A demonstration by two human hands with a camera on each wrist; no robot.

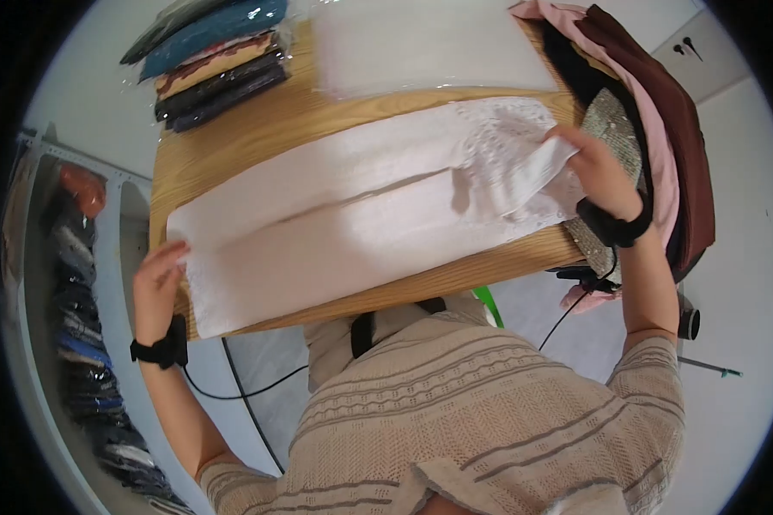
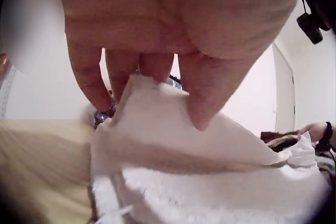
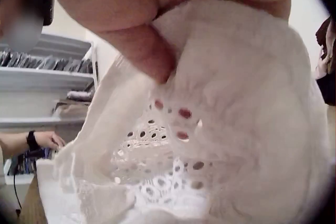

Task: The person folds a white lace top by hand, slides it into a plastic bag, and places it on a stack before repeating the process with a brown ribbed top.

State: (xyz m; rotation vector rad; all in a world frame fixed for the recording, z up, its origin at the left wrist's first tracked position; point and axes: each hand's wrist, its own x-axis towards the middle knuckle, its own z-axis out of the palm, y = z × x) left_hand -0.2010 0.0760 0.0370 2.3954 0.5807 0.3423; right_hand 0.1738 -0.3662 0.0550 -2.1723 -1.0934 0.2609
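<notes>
We pinch white eyelet fabric lying between fingertips: left hand part-open, right hand curled closed; wooden table below.

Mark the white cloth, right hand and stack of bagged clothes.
White cloth (image 1: 369,227): head view, flat middle beside the crease.
Right hand (image 1: 605,178): head view, back of the hand.
Stack of bagged clothes (image 1: 217,71): head view, yellowish packet mid-stack.

No legible text, label, brand, number or sign in head or wrist views.
</notes>
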